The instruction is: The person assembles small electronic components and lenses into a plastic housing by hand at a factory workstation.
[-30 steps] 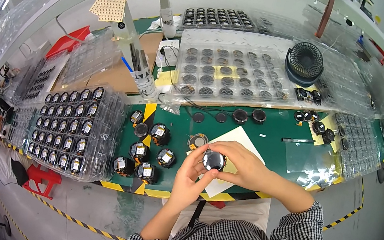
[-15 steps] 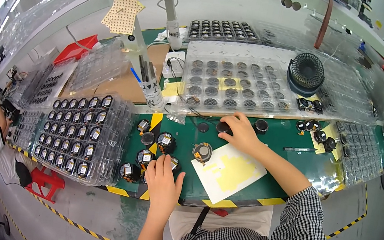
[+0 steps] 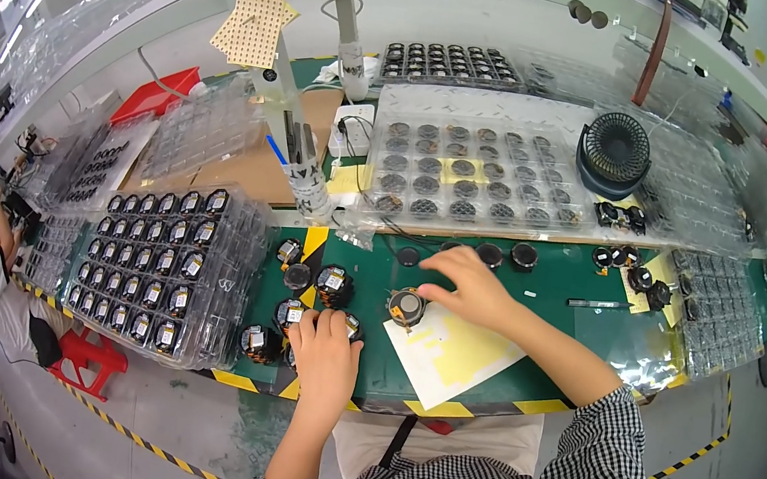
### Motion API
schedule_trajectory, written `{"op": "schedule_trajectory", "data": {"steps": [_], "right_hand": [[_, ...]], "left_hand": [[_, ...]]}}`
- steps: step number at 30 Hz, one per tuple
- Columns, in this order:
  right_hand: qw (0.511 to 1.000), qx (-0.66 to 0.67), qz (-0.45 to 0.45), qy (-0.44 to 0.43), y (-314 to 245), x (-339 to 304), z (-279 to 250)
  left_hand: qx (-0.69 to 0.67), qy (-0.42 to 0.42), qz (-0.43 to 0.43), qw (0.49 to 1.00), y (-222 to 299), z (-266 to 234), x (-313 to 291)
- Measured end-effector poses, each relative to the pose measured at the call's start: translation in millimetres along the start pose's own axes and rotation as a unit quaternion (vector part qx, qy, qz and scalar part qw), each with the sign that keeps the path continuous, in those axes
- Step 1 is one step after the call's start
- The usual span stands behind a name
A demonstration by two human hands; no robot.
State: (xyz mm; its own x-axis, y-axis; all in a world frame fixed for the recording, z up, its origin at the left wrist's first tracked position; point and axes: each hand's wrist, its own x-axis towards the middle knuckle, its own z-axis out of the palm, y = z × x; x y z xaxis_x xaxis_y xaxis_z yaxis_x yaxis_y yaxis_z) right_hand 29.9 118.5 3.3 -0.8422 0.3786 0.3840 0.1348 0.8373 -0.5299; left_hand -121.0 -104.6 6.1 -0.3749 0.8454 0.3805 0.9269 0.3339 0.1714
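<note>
My left hand (image 3: 324,351) rests over a cluster of round black parts with white labels, its fingers stretched forward and the thumb apart. One labelled black part (image 3: 290,313) lies by its fingertips; what is under the palm is hidden. My right hand (image 3: 468,292) is open, thumb and forefinger apart, close to a round part with a silver-grey face (image 3: 407,307). That part lies at the upper left corner of a white sheet with a yellow patch (image 3: 445,356). Behind the right hand sit black round discs (image 3: 490,254), one partly covered by it.
A stack of clear trays (image 3: 150,272) filled with labelled round parts stands left. At the back lies a clear tray of discs (image 3: 467,167), with a black fan (image 3: 614,151) beside it. A marker pen (image 3: 598,304) and more trays (image 3: 712,305) are right.
My right hand has left a black disc and moved nearer, toward the silver-faced part, uncovering another disc. My left hand has hardly moved.
</note>
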Motion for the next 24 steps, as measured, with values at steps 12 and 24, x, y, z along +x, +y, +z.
{"op": "schedule_trajectory", "data": {"steps": [12,24], "right_hand": [[0.973,0.177,0.137,-0.065,4,10,24],[0.941,0.296,0.162,-0.019,-10,4,28]], "left_hand": [[-0.684,-0.022,-0.054,0.727,30,4,45],[-0.793,0.021,-0.124,0.596,35,36,93]]}}
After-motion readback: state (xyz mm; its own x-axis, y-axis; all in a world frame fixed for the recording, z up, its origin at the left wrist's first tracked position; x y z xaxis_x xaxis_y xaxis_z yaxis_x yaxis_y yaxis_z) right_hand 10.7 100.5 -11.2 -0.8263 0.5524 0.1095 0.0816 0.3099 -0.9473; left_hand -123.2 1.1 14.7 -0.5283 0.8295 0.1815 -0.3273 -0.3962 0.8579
